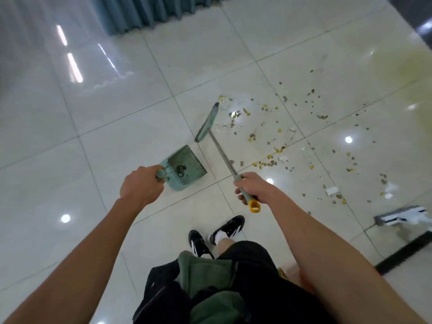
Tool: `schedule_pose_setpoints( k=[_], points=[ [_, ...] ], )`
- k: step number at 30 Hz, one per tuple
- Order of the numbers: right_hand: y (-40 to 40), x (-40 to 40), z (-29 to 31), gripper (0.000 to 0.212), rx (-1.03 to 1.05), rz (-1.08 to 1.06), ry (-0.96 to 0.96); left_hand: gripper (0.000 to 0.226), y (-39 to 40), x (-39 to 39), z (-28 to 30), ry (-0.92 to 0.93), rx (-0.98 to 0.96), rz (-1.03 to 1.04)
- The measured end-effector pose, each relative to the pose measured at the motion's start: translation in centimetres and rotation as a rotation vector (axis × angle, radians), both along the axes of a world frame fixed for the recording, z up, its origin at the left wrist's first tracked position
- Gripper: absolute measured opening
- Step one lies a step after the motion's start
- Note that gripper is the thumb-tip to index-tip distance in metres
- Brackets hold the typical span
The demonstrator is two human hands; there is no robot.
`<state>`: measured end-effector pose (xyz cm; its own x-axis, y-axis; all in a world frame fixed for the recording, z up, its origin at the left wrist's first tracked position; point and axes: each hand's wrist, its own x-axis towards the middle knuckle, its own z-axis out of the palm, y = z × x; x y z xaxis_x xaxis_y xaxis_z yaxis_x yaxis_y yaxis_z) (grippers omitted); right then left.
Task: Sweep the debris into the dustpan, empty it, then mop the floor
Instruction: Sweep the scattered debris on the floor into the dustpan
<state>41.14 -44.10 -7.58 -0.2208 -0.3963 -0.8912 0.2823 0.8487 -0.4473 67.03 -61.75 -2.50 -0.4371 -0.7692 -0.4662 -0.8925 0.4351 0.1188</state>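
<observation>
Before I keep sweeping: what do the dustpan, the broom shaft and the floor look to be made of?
Dustpan: probably moulded plastic, matte teal, with comb teeth formed into its rim. Broom shaft: seemingly bare metal, thin, grey with a dull sheen, ending in a teal grip with a yellow loop. Floor: glazed ceramic or polished stone tiles, glossy enough to mirror the ceiling lights, with thin dark grout lines.

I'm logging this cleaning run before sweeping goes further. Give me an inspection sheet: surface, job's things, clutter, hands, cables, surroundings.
Surface: glossy tiled floor, yellowish stain at far right.
Job's things: teal dustpan on the floor, a little dirt inside; broom head beside the debris, mostly unswept; mop head at right edge.
Clutter: white paper scraps among the debris.
Hands: left hand grips the dustpan handle; right hand grips the broom handle.
Cables: nothing seen.
Surroundings: teal curtain at top.
</observation>
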Motion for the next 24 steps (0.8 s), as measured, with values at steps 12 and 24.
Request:
schedule_pose_setpoints(
  k=[12,24],
  points=[
    [-3.8,5.8,-4.1,0.019,0.02,0.551,0.433,0.02,2.9,7.5,-1.8,-0.048,0.017,0.164],
    [-1.1,-5.0,-7.5,0.034,0.146,0.954,0.661,0.026,7.9,-4.0,-3.4,-0.103,0.028,0.128]
  ],
)
